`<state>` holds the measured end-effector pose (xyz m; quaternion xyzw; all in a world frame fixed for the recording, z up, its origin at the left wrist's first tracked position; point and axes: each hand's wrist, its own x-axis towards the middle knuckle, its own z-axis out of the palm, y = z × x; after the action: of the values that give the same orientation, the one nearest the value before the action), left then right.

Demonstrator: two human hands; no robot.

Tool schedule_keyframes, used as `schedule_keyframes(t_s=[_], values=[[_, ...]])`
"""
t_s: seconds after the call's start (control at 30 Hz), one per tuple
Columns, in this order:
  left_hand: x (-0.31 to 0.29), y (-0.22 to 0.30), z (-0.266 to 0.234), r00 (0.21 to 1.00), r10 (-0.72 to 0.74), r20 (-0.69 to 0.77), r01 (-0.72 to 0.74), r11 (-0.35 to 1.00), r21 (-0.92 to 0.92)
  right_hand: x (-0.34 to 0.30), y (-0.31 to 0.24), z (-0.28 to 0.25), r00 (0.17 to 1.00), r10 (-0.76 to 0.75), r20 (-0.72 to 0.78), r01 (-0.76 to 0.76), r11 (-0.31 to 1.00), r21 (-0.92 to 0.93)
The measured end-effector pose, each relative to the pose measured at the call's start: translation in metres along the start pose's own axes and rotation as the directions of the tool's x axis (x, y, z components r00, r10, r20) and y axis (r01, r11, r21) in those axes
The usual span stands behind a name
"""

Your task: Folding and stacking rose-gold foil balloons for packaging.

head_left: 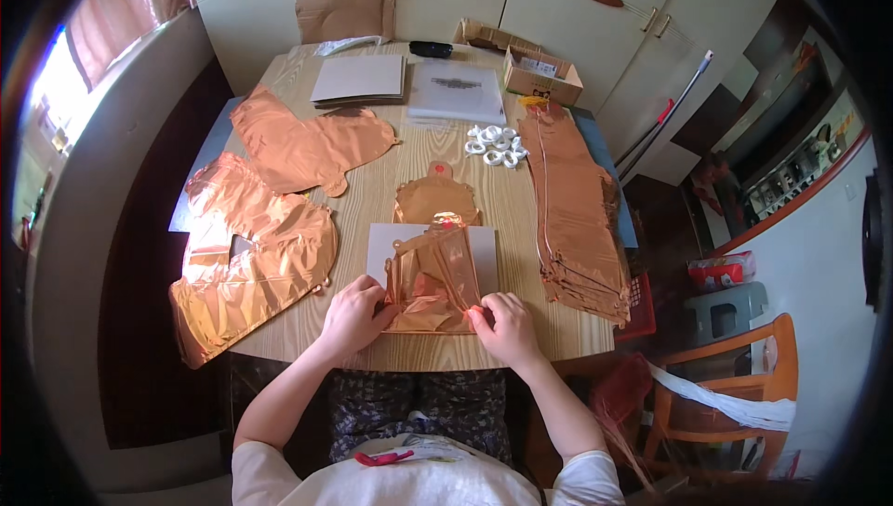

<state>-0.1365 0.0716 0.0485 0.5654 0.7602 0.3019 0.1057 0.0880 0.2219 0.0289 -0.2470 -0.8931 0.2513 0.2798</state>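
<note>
In front of me a flat, copper-coloured foil balloon (433, 273) lies partly folded over a white card (379, 247). Its far end, with a rounded tab, stretches past the card's far edge. My left hand (353, 322) has its fingers closed on the foil's left edge near the table's front. At the opposite edge, my right hand (507, 327) pinches the foil between thumb and fingers. Two more flat foil balloons are spread at the left: a crinkled one (260, 269) with a hole nearest my left hand, and a smoother one (302, 148) beyond it.
A long stack of copper foil balloons (577, 199) lies along the table's right side. White ribbon rings (496, 146) sit beside it. Farther back are a stack of white cards (359, 78), clear plastic sleeves (456, 92) and an open cardboard box (542, 75). A wooden chair (781, 366) stands at right.
</note>
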Motion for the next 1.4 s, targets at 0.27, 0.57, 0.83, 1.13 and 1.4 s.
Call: schedule_keyframes(t_s=[0.27, 0.57, 0.83, 1.13, 1.4], values=[[0.005, 0.002, -0.001, 0.999, -0.025, 0.037, 0.023, 0.998, 0.054, -0.001, 0.001, 0.004, 0.999, -0.035, -0.007, 0.034, 0.997, -0.064], [0.009, 0.001, 0.002, 0.997, -0.041, 0.059, 0.033, 0.991, 0.127, -0.001, -0.001, 0.008, 0.998, -0.052, -0.032, 0.048, 0.991, -0.128], [0.009, 0.002, 0.002, 0.994, -0.075, 0.077, 0.063, 0.986, 0.153, -0.006, -0.001, 0.01, 0.995, 0.102, 0.004, -0.101, 0.992, -0.077], [0.01, 0.002, 0.005, 0.988, -0.155, -0.005, 0.152, 0.959, 0.239, -0.001, -0.012, 0.003, 0.996, -0.012, 0.084, 0.026, 0.985, -0.171], [-0.026, 0.041, 0.03, 0.91, 0.414, 0.036, -0.411, 0.881, 0.234, -0.002, -0.005, 0.006, 0.993, -0.056, 0.105, 0.075, 0.98, -0.187]])
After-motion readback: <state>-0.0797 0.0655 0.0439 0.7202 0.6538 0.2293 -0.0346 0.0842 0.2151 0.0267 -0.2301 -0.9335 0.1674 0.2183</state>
